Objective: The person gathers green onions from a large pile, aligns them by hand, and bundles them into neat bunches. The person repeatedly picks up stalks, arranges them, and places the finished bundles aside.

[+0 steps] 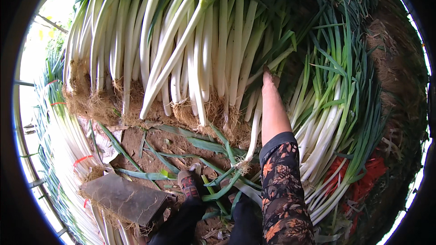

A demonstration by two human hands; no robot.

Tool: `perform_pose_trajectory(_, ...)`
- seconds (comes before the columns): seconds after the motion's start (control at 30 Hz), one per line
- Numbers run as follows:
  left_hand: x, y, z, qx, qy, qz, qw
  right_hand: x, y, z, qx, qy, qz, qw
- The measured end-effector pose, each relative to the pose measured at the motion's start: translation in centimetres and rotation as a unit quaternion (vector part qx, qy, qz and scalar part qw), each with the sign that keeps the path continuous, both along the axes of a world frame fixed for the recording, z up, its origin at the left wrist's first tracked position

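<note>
My right hand (270, 75) reaches forward at the right of the middle, against a pale leek or large green onion stalk (281, 58) with green leaves. Part of the hand is in shadow, so its grip does not show clearly. Below the wrist, a white stalk (253, 136) hangs down to its rooted end. A large heap of white stalks (180, 47) with brown, hairy roots lies ahead, two long ones crossing over the others. My left hand is out of view.
Bundles with red ties (64, 126) line the left side. A dark box-like block (126, 195) stands at lower left near my shoe (189, 183). Loose green leaves (150, 176) litter the soil. More stalks (320, 132) lie at right, beside red plastic material (368, 177).
</note>
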State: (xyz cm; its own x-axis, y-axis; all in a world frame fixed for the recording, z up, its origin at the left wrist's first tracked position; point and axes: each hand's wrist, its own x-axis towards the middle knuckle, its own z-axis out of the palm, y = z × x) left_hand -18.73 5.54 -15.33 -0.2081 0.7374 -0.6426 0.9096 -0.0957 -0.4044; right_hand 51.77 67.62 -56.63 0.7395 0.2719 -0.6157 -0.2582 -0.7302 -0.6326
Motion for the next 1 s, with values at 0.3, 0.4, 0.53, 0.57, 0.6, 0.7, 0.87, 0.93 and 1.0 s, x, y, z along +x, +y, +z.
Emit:
perform_pose_trajectory(0.3, 3.0, 3.4, -0.7, 0.019, 0.004, 0.084, 0.996, 6.9, -3.0, 1.6, 0.124, -0.141, 0.016, 0.982)
perform_pose_trajectory(0.4, 3.5, 4.1, -1.2, 0.03, 0.003, 0.104, 0.994, 12.6, -4.2, 7.5, 0.202, -0.283, 0.044, 0.937)
perform_pose_trajectory(0.53, 4.1, 4.6, -1.6, 0.042, -0.003, 0.132, 0.99, 19.6, -8.2, 19.5, 0.231, -0.209, 0.204, 0.928)
perform_pose_trajectory(0.57, 4.2, 4.7, -1.7, 0.043, -0.003, 0.137, 0.99, 19.9, -9.1, 21.6, 0.266, -0.212, 0.264, 0.902)
perform_pose_trajectory(0.6, 4.3, 4.8, -1.6, 0.044, -0.003, 0.142, 0.989, 19.8, -10.1, 22.8, 0.278, -0.203, 0.273, 0.899)
perform_pose_trajectory(0.7, 4.5, 5.1, -1.5, 0.054, 0.0, 0.145, 0.988, 18.5, -12.8, 24.5, 0.177, -0.107, 0.304, 0.93)
perform_pose_trajectory(0.87, 4.6, 4.7, -1.0, 0.051, 0.005, 0.161, 0.986, 14.9, -18.7, 21.1, 0.12, -0.052, 0.285, 0.95)
perform_pose_trajectory(0.93, 4.7, 4.5, -0.8, 0.046, 0.006, 0.168, 0.985, 15.7, -20.4, 19.6, 0.131, -0.017, 0.261, 0.956)
perform_pose_trajectory(1.0, 4.8, 4.5, -0.8, 0.048, 0.005, 0.177, 0.983, 18.0, -22.1, 18.7, 0.149, 0.075, 0.229, 0.959)
